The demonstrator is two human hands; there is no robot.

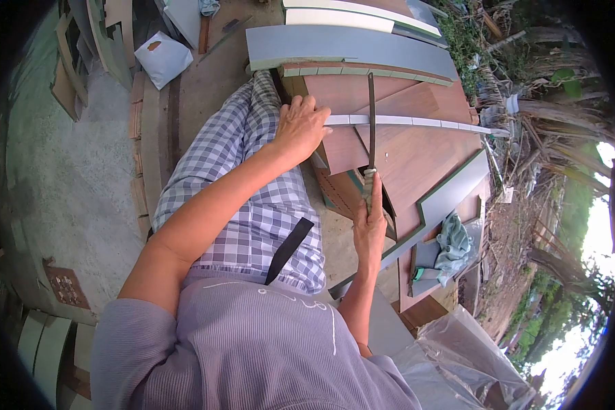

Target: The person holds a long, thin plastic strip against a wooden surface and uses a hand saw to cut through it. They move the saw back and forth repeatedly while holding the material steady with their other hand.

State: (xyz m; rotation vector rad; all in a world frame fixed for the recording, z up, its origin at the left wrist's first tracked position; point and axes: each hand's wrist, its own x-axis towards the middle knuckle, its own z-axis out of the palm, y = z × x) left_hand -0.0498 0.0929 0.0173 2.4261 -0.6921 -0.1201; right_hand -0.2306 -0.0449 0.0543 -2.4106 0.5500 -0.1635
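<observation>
My left hand (301, 130) is closed at the near end of a long, narrow white strip (417, 121), its fingertips pressed on it. Thin lines cross the strip at intervals, and it lies over brown boards (417, 157). In my right hand (370, 225) is a long, narrow dark blade (372, 116) with a pale wrapped handle (369, 183). My index finger stretches along the handle. The blade points away from me and overlaps the strip in this view; its tip reaches the grey panel's edge beyond.
A wide grey panel (348, 51) lies across the far side of the boards. On the right are a notched grey-green panel (451, 188) and a crumpled teal cloth (453, 247). Clear plastic sheeting (471, 355) covers the lower right. A white bag (162, 59) sits on the floor at left.
</observation>
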